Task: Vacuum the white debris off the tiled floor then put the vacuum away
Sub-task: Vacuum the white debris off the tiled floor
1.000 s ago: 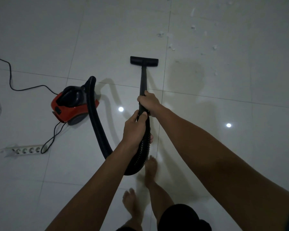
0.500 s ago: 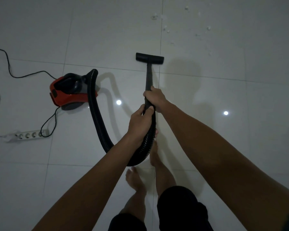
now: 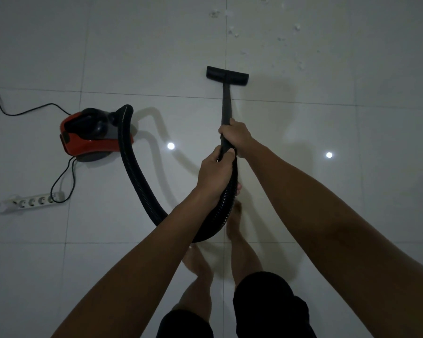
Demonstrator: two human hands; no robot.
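Pale glossy floor tiles (image 3: 137,45) are filling the whole frame, with two ceiling lights reflecting as bright dots in the middle band. At the far left, one white power strip (image 3: 36,202) is lying flat with the black cord (image 3: 62,176) running into it, probably so the machine can roam while plugged in. Just right of it, one red and black vacuum (image 3: 91,136) is sitting on the floor, its ribbed hose (image 3: 134,176) looping down and back up towards the centre. Both hands are gripping the one black wand (image 3: 226,103) there: the left hand (image 3: 214,174) is curling round the lower end where the hose joins, seemingly steadying it, and the right hand (image 3: 236,137) is closing its fingers round the wand further up, likely steering. The floor head (image 3: 227,74) is resting flat on the tile in the upper centre. White debris (image 3: 266,28), a loose scatter of more than ten small bits, is lying in the upper right, beyond the head and not yet reached. Two bare feet are showing below.
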